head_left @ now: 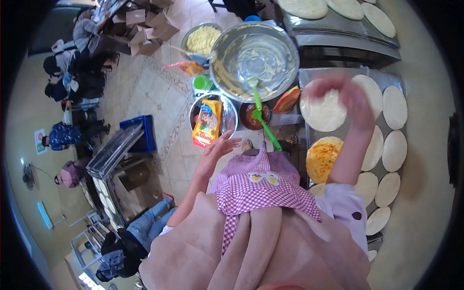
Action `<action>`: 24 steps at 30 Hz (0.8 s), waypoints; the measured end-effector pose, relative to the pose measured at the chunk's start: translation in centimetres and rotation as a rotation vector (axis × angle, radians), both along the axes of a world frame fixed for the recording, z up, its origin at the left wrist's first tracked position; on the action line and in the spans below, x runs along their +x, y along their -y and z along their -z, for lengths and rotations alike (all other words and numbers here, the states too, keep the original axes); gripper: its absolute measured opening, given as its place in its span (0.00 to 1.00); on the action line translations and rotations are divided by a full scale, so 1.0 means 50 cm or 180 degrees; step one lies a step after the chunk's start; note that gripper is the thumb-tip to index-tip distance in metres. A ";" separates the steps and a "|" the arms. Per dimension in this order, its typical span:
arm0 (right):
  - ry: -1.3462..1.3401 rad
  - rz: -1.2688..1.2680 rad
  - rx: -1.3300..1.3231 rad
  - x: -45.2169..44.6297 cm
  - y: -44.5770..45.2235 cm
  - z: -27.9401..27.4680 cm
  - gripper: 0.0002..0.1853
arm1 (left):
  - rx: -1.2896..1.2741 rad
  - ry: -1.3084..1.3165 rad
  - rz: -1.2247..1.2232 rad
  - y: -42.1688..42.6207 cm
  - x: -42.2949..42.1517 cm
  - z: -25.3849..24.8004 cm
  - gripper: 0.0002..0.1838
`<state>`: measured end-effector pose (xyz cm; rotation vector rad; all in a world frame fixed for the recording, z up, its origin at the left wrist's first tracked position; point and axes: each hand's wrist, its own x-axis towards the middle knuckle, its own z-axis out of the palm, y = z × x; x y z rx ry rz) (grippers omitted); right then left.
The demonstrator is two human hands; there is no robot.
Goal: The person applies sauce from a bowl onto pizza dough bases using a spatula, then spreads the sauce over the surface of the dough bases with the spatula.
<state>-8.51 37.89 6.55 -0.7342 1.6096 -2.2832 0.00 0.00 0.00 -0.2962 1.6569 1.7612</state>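
My left hand point(220, 147) is held out with fingers extended and nothing in it, just below a metal bowl point(234, 107) containing a yellow packet point(208, 123). Smeared by motion, my right hand point(342, 92) is above a round dough base point(323, 112) with a pale, shiny top; its fingers cannot be made out. Nearer me lies a base with an orange-yellow topping point(325, 159). A large metal bowl point(220, 79) has creamy residue inside and a green-handled spatula point(257, 96) over its near rim. Another green utensil point(271, 137) reaches out from a small bowl of red sauce point(251, 117).
Several plain dough rounds point(395, 107) cover the metal table on my right, and more lie on a farther surface point(338, 38). A bowl of yellow shreds point(203, 39) stands behind. At left are a blue crate point(150, 133), cardboard boxes point(145, 31) and several people.
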 end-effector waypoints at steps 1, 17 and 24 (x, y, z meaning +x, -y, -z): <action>0.0028 -0.0454 -0.0287 0.047 0.000 0.027 0.17 | 0.0001 0.0109 -0.0205 -0.008 0.023 0.023 0.27; 0.2140 0.1577 0.4607 0.131 0.434 0.682 0.24 | 0.0400 0.1376 0.0250 0.242 0.078 0.462 0.30; 0.3598 0.0917 0.1675 0.081 0.414 0.709 0.20 | 0.0646 0.1641 -0.0906 0.091 0.020 0.562 0.47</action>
